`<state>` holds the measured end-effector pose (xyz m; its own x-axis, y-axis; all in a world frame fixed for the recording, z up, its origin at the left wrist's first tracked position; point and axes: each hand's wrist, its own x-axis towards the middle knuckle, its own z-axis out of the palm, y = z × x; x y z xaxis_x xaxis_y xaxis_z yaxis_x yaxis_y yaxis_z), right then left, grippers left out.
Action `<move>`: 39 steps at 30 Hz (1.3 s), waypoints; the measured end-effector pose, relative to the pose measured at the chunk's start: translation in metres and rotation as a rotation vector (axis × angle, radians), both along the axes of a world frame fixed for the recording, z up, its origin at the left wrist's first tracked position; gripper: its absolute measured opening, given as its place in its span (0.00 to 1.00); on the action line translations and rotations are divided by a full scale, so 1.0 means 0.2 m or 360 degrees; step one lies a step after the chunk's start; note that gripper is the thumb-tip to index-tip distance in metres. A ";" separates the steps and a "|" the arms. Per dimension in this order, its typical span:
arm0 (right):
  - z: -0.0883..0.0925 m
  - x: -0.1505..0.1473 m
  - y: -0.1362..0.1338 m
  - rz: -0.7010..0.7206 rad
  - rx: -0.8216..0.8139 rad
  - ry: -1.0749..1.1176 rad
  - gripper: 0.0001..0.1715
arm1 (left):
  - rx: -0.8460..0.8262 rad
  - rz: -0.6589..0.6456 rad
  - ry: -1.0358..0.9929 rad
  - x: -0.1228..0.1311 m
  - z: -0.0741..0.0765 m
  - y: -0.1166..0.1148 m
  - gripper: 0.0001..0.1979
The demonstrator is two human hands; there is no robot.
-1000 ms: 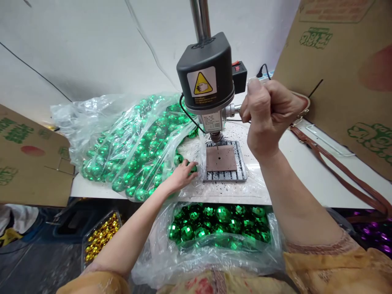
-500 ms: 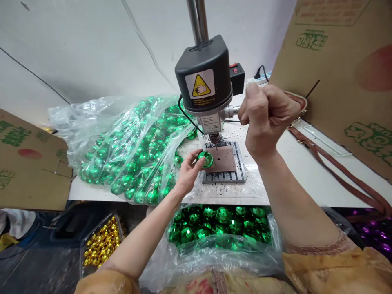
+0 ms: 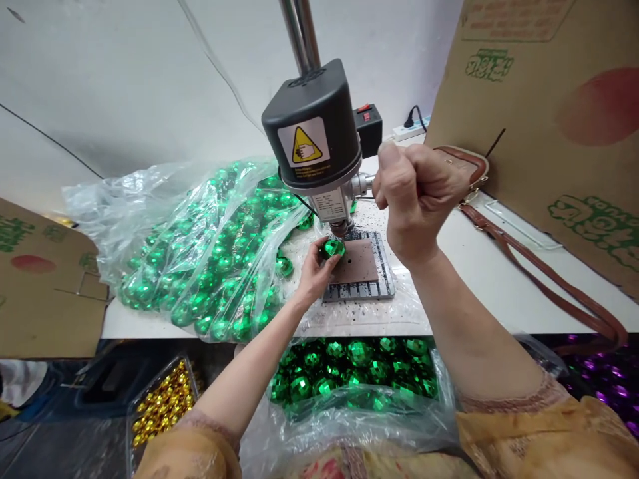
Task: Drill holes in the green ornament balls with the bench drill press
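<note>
My left hand [image 3: 313, 271] holds a green faceted ball [image 3: 332, 248] just under the chuck of a small bench drill press [image 3: 313, 148], above its brown work plate [image 3: 358, 263]. My right hand [image 3: 415, 197] is clenched in a fist around the press's feed lever [image 3: 364, 183], to the right of the black motor housing. The drill bit is hidden behind the ball.
A clear plastic bag of green balls [image 3: 200, 253] lies left of the press on the white table [image 3: 499, 279]. Another bag of green balls [image 3: 354, 372] sits below the table edge, gold balls [image 3: 160, 406] lower left, purple balls [image 3: 604, 379] right. Cardboard [image 3: 544, 113] and a brown strap [image 3: 529, 259] stand right.
My left hand picked a green ball from beside the bag and carried it right and up under the drill chuck. My right hand stayed clenched on the lever.
</note>
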<state>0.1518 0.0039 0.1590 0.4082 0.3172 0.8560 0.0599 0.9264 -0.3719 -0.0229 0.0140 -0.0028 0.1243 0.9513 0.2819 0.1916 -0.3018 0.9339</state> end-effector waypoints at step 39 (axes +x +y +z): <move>0.13 0.00 0.10 -0.0074 -0.0273 -0.0052 0.34 | 0.0104 0.0152 0.0312 0.10 0.06 -0.05 0.24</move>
<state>0.1522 0.0238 0.1854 0.3983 0.4412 0.8041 0.1157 0.8455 -0.5213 -0.0028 0.0050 0.0086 0.0931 0.9420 0.3226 0.3984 -0.3321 0.8550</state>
